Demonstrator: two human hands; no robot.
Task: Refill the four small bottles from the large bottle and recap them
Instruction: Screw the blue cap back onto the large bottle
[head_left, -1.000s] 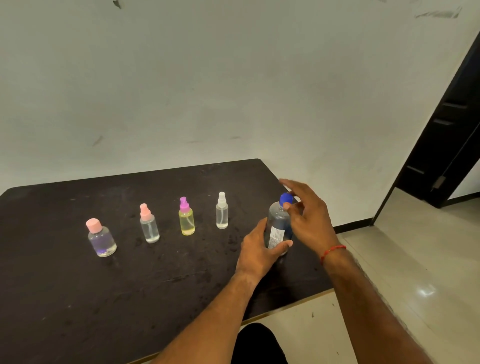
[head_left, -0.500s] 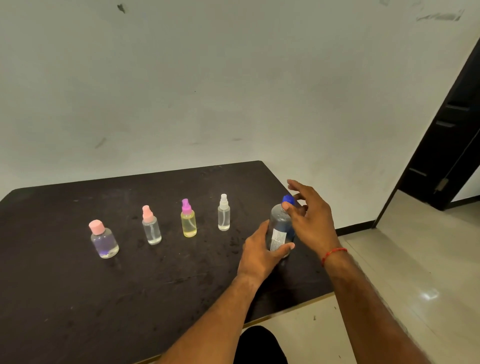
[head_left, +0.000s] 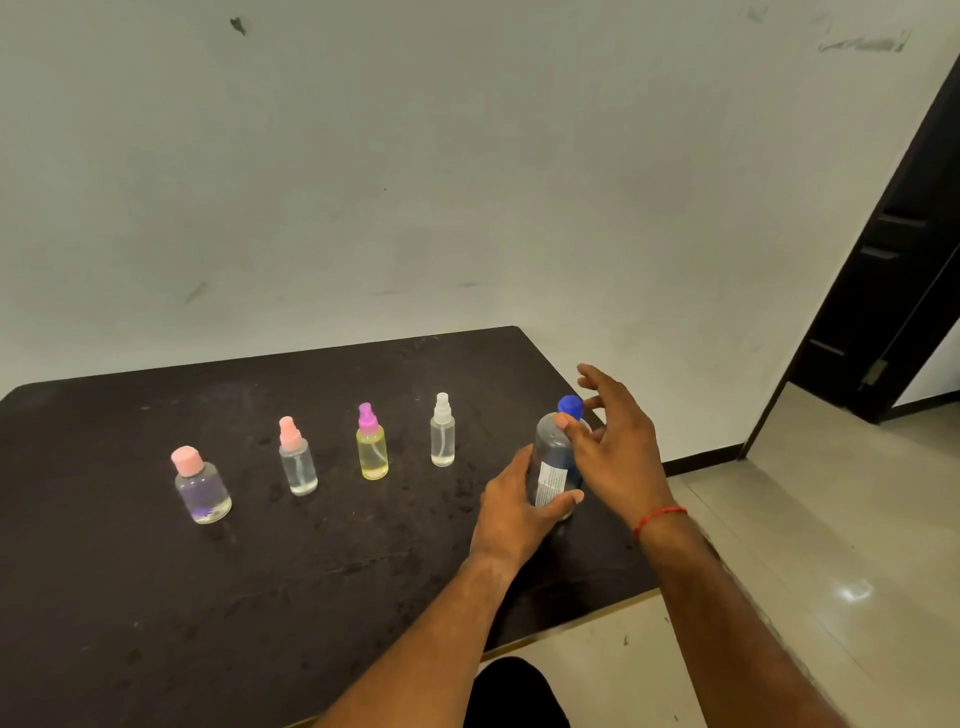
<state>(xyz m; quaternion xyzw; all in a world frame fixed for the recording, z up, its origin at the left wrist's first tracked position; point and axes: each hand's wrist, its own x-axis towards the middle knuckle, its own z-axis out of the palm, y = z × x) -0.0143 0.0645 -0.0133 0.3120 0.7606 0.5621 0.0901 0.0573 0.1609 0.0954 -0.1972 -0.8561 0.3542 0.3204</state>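
The large bottle (head_left: 555, 457), clear with a white label and a blue cap (head_left: 570, 405), stands near the table's right edge. My left hand (head_left: 511, 512) is wrapped around its lower body. My right hand (head_left: 613, 447) is at its top, thumb and forefinger pinching the cap while the other fingers spread. To the left, four small capped bottles stand in a row: a white-topped sprayer (head_left: 442, 434), a yellow one with a purple top (head_left: 372, 447), a clear one with a pink sprayer (head_left: 297, 460), and a round one with a pink cap (head_left: 201, 488).
The dark table (head_left: 156, 597) ends just right of the large bottle, with its front edge near my body. A white wall stands behind it. A dark door frame (head_left: 893, 260) and tiled floor (head_left: 831, 545) lie to the right.
My right hand's fingers have shifted around the blue cap and spread wider. My left hand stays on the bottle's body. The small bottles have not moved.
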